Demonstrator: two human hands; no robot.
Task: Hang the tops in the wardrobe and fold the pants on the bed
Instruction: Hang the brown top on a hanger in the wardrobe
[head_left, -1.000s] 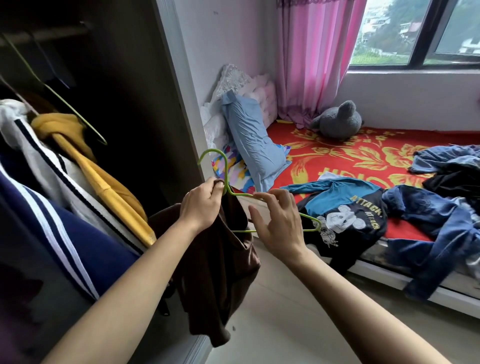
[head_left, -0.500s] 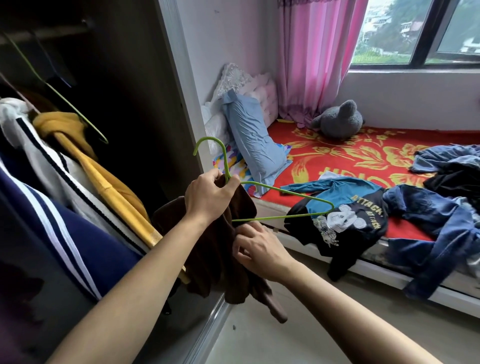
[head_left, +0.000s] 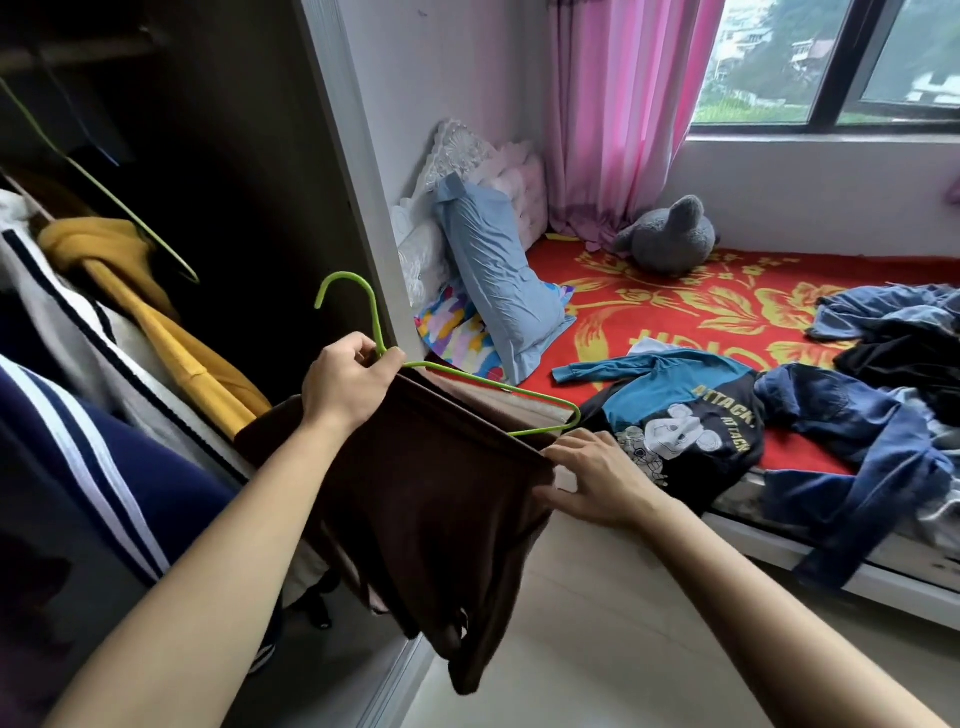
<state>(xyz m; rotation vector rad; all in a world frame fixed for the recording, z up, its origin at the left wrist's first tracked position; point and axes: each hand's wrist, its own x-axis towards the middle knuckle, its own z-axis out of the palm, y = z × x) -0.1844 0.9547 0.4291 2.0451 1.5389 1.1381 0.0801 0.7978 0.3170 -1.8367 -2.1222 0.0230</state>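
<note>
The black-and-blue top (head_left: 696, 415) on the bed reads "ATTACK" twice.

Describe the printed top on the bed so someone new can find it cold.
Start at the bed with the red, yellow-flowered cover under the window. At its near edge, just beyond the right hand, lies a black and teal long-sleeved top. Unlike the plain blue denim garments to its right, it carries a white cartoon print and yellow ATTACK lettering.
</note>
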